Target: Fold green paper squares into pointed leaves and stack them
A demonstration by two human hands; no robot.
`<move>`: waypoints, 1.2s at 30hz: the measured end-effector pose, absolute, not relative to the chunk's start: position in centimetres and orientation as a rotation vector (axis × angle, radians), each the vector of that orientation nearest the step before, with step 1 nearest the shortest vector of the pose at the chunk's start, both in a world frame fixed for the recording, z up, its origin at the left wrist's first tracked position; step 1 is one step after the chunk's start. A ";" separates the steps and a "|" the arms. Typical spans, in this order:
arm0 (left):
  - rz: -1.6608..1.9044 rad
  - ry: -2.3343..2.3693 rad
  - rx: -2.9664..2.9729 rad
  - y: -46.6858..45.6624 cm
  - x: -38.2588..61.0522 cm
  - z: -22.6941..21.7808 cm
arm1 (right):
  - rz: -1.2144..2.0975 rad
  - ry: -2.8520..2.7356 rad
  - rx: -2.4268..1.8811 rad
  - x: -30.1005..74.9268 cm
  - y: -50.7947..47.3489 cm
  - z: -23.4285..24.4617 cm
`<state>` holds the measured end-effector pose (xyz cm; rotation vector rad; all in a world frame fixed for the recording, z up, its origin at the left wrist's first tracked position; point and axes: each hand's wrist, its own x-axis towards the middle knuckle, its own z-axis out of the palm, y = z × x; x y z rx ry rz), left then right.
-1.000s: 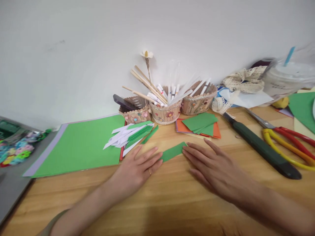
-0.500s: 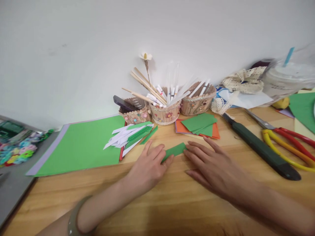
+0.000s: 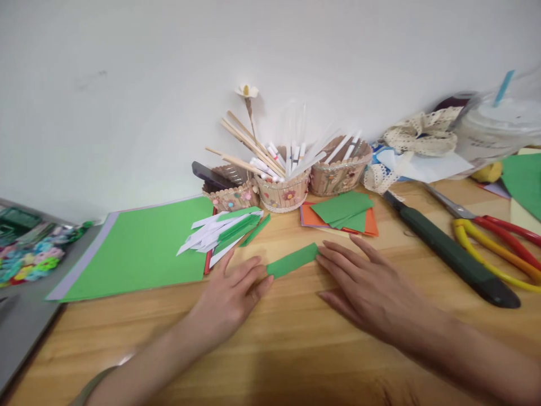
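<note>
A folded-looking strip of green paper (image 3: 292, 260) lies on the wooden table, slanting slightly up to the right. My left hand (image 3: 232, 290) has its thumb and forefinger closed at the strip's left end. At the other end, the fingertips of my right hand (image 3: 367, 279) touch the paper, with the fingers stretched out and the thumb apart. Just behind the strip are small green paper pieces (image 3: 342, 210) stacked on orange paper (image 3: 371, 224). To the left lies a pile of narrow white and green paper strips (image 3: 215, 231).
Large green sheets (image 3: 139, 248) lie at the left. Three decorated holders with sticks and pens, including the middle holder (image 3: 284, 194), stand by the wall. On the right are a dark green-handled tool (image 3: 456, 251), yellow-and-red-handled scissors (image 3: 465, 231), lace ribbon (image 3: 422, 132) and a lidded cup (image 3: 494, 115).
My left hand has moved left and toward me along the green strip, uncovering more of it. My right hand has stayed at the right end.
</note>
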<state>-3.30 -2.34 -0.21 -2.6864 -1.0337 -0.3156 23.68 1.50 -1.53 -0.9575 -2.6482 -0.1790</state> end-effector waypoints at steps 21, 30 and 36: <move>-0.428 -1.456 -2.694 0.9 2.0 0.1 | -0.262 -2.577 -0.891 23.8 1.1 -1.7; -0.466 -1.447 -2.752 2.1 1.7 -1.0 | 0.053 -2.480 -0.993 25.6 2.8 -1.4; -0.682 -1.162 -2.581 2.4 1.1 -1.5 | 0.167 -2.381 -0.988 25.8 3.1 -1.3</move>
